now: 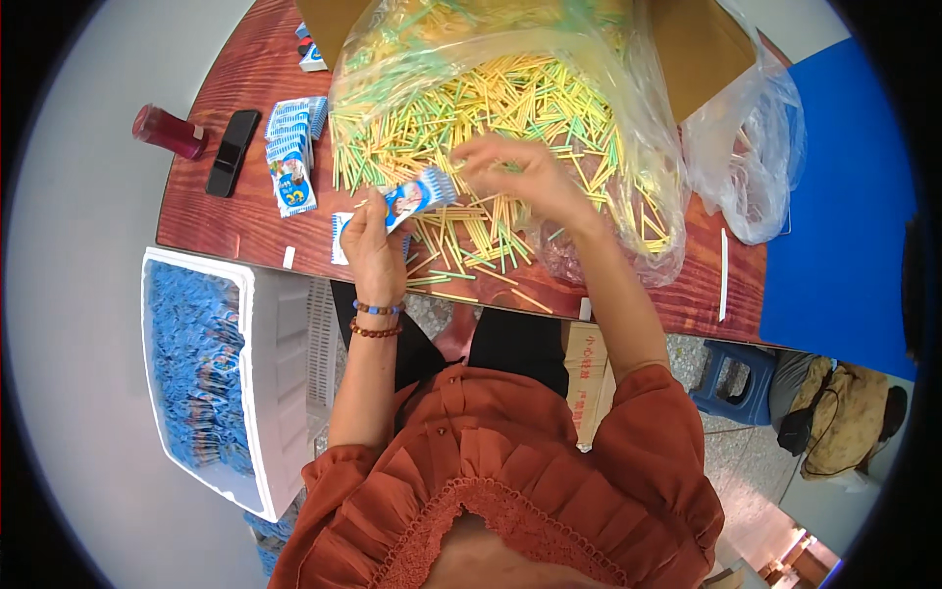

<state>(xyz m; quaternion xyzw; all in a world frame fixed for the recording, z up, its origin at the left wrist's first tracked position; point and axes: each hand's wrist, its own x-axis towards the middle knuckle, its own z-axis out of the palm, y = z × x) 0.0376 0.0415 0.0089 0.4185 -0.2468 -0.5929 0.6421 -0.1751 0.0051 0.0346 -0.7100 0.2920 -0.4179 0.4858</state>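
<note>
My left hand (373, 245) is closed on the lower end of a blue and white printed packet (420, 194), held tilted above the table. Another blue and white packet (339, 240) lies under that hand, mostly covered. To the right of the held packet, my right hand (530, 177) hovers over a heap of thin yellow, orange and green sticks (491, 108). Its fingers are bent and smeared by motion, so whether they hold anything is unclear. The sticks spill from a large clear plastic bag (648, 157) onto the tabletop.
Overlapping blue packets (291, 162) lie left of the heap, beside a black phone (233, 153) and a red bottle (169, 132). A white foam box (248, 393) full of blue packets stands at the table's left. Right are a crumpled plastic bag (746, 167) and a blue stool (736, 383).
</note>
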